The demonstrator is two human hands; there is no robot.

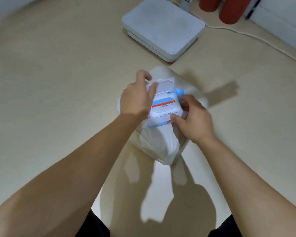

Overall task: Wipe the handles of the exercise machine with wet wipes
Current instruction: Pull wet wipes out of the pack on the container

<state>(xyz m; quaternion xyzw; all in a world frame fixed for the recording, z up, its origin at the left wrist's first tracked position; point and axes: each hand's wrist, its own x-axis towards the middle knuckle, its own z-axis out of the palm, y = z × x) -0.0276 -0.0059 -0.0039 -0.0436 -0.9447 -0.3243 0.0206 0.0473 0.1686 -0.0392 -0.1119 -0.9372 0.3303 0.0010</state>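
Observation:
A white and blue pack of wet wipes (164, 108) is held in mid-air over a white bin lined with a white bag (161, 142). Its hinged white lid (166, 85) stands flipped open at the far side. My left hand (137, 98) grips the pack's left side, with its fingers pinching the lid's left edge. My right hand (193, 120) grips the pack's right side, thumb on the near edge of the lid frame. No handle of the exercise machine can be made out.
A flat white platform (162, 29) lies on the beige floor at the back. Two red padded rollers (229, 11) and a white cable (256, 35) are at the back right. My dark-clad knees show at the bottom edge.

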